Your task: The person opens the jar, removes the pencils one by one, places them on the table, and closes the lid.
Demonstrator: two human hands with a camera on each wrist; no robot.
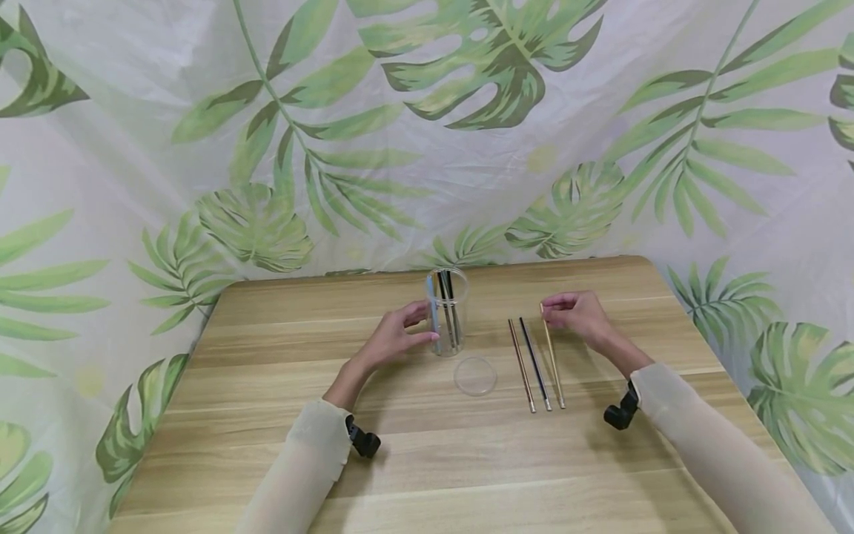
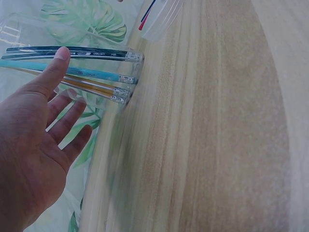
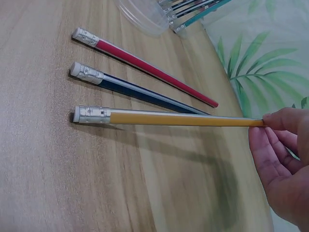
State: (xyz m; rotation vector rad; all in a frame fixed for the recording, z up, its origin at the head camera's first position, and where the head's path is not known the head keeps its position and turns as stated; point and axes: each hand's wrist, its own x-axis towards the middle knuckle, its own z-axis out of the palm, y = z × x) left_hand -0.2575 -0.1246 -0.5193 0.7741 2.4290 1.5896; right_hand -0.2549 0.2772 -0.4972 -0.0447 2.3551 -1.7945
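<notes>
A clear plastic jar (image 1: 460, 330) stands upright toward the back of the table, with several pencils inside, among them a light blue pencil (image 2: 96, 73) and black ones, eraser ends down. My left hand (image 1: 395, 334) holds the jar from its left side, thumb across the near wall and fingers behind. With thumb and fingertips, my right hand (image 1: 579, 319) pinches a yellow pencil (image 3: 183, 119) by the end opposite its eraser. That end is raised, while the eraser end sits low at the tabletop. Beside it lie a dark blue pencil (image 3: 140, 92) and a red pencil (image 3: 149, 68).
A round clear lid (image 1: 475, 376) lies in front of the jar, left of the loose pencils. The wooden table (image 1: 427, 475) meets a leaf-patterned curtain (image 1: 373, 185) along its back edge. Black wrist cameras hang below both sleeves.
</notes>
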